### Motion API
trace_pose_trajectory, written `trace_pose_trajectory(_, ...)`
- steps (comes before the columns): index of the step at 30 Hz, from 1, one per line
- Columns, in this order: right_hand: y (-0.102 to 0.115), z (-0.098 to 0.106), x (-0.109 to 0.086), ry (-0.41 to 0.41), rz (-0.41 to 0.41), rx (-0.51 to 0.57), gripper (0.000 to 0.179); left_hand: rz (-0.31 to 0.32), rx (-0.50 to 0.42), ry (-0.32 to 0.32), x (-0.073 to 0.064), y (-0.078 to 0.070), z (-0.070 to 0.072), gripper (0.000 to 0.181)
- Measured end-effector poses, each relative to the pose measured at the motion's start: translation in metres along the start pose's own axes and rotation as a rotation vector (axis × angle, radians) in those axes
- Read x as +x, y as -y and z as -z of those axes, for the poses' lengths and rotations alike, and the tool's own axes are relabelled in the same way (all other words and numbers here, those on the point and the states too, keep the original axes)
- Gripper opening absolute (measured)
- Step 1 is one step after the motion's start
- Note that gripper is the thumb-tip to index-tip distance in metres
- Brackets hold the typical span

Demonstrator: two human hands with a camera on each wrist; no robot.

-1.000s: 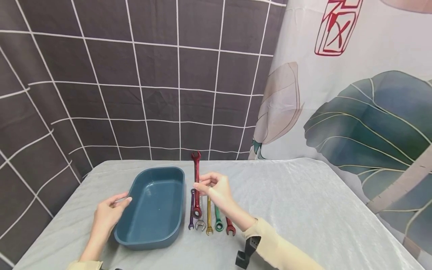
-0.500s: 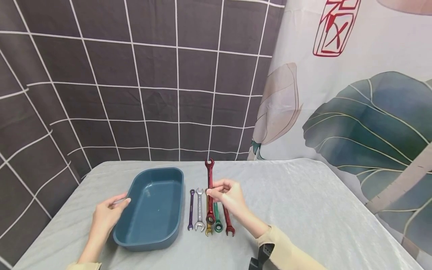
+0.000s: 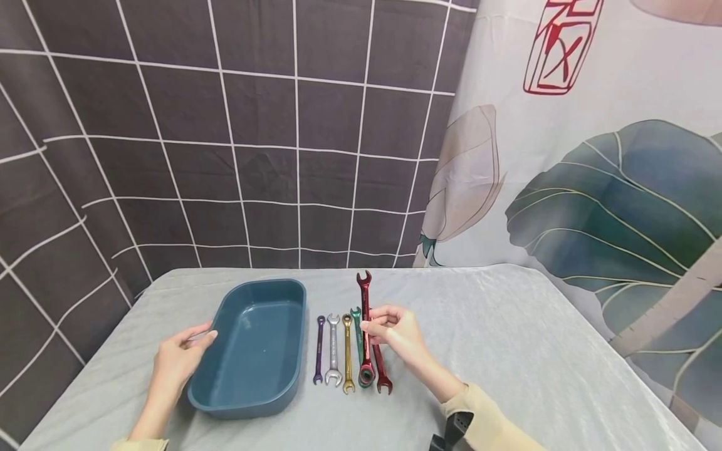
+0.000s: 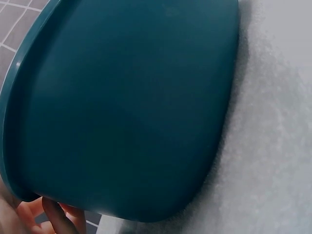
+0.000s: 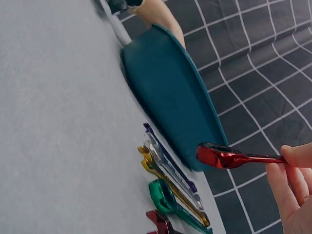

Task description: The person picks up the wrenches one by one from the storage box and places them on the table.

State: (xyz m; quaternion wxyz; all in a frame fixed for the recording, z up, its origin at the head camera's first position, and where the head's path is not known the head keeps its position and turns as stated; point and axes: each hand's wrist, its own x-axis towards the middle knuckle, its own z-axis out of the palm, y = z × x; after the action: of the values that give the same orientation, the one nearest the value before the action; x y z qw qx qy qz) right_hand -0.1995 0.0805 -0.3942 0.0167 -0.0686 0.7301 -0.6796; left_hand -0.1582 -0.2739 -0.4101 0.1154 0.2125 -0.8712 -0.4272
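Observation:
My right hand [image 3: 398,329] pinches a red wrench [image 3: 365,307] by its shank, raised above the row of wrenches, with the open end pointing away and the ring end near me. Beneath it lie a green wrench [image 3: 356,322], partly hidden, and another red wrench [image 3: 384,379]. To their left are a gold wrench [image 3: 347,354], a silver wrench [image 3: 333,351] and a purple wrench [image 3: 319,351]. At the left side of a blue plastic basin [image 3: 249,410], my left hand [image 3: 173,363] grips the rim; its fingers [image 4: 61,219] show below the rim in the left wrist view.
A pale cloth covers the table [image 3: 479,351]. Behind it hangs a dark curtain [image 3: 254,175] with a white grid, and a printed floral curtain [image 3: 485,207] hangs at the right. The basin stands directly left of the wrench row.
My right hand has carried the red wrench rightward, from over the purple and silver wrenches to over the green one. The left hand stays at the basin rim.

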Motion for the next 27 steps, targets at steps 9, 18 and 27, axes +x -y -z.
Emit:
trace_pose_trajectory(9,-0.005,0.014,0.002,-0.009,-0.044,-0.021,0.03,0.0,-0.002,0.003,0.001,-0.001,0.0,0.046)
trace_pose_trajectory(18,-0.012,0.025,0.003,-0.032,-0.082,-0.038,0.035,0.006,-0.004,0.013,0.0,0.0,-0.001,0.047)
trace_pose_trajectory(27,-0.019,0.038,0.003,-0.026,-0.096,-0.078,0.036,0.004,-0.004,-0.001,-0.001,-0.001,-0.001,0.046)
